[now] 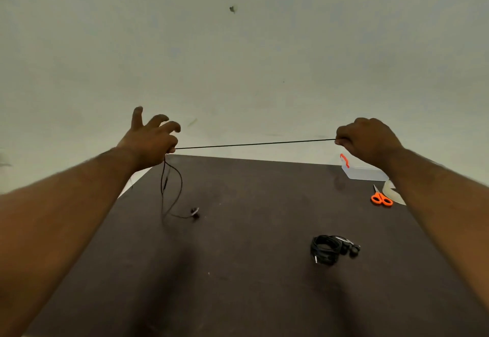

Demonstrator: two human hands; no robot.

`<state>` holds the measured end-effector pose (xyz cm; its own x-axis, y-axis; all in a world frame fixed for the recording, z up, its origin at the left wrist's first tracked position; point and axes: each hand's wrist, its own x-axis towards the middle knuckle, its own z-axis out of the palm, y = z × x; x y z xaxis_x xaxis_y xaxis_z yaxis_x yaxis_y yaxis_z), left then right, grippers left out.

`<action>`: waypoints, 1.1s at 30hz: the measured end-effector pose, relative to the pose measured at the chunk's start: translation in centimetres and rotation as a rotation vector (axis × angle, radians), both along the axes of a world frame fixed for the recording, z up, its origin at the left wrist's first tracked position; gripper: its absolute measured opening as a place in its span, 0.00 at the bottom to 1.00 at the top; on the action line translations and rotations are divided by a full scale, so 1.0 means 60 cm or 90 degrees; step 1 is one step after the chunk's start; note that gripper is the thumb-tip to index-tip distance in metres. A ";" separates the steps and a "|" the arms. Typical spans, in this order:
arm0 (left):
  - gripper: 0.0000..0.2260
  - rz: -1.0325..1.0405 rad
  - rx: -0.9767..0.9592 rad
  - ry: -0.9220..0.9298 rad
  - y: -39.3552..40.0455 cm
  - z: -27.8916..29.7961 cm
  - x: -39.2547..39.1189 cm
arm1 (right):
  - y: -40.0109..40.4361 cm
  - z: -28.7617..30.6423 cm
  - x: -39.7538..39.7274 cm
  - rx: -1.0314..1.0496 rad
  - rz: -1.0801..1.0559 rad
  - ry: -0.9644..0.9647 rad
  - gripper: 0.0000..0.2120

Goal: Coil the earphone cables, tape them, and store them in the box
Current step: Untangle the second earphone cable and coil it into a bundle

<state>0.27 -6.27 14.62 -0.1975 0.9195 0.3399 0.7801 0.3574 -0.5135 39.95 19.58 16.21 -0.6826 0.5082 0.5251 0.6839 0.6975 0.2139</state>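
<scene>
The dark table carries a clear box with an orange latch at its far right; I cannot tell what it holds. My left hand and right hand each pinch the black earphone cable, stretched taut above the table. A coiled earphone bundle lies near my right arm; orange scissors lie by the box.

Two hands: left hand and right hand. Two earphone sets: one stretched earphone cable and one coiled earphone bundle toward the right edge. One clear box and one pair of orange-handled scissors at the far right corner. One dark surface.
</scene>
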 end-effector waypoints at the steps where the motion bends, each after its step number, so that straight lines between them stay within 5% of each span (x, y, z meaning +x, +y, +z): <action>1: 0.09 0.015 -0.003 0.013 0.000 -0.003 -0.001 | 0.000 0.000 -0.001 0.015 0.005 -0.008 0.09; 10: 0.10 0.068 0.048 -0.035 0.010 -0.025 -0.003 | 0.001 -0.016 -0.010 0.007 -0.008 0.000 0.09; 15: 0.08 0.014 0.310 -0.457 0.046 -0.028 0.038 | 0.004 -0.054 -0.021 -0.217 -0.165 0.121 0.11; 18: 0.08 -0.092 0.376 -0.739 0.070 -0.028 0.070 | -0.016 -0.064 -0.052 -0.321 -0.202 0.126 0.23; 23: 0.10 -0.234 0.253 -0.862 0.102 -0.005 0.158 | -0.124 -0.039 -0.153 -0.726 0.206 0.468 0.27; 26: 0.10 -0.264 0.221 -0.851 0.113 0.004 0.188 | -0.166 -0.030 -0.201 -0.871 0.343 0.491 0.28; 29: 0.11 -0.269 0.234 -0.847 0.118 0.012 0.198 | -0.166 -0.035 -0.217 -0.808 0.361 0.486 0.20; 33: 0.11 -0.259 0.170 -0.827 0.116 0.008 0.192 | -0.146 -0.045 -0.207 -0.561 0.326 0.380 0.05</action>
<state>11.77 0.67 15.11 -0.2404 0.9252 0.2934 0.7128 -0.0369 0.7004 27.55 10.85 13.51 -0.6772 0.5937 0.4347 0.1104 0.6660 -0.7377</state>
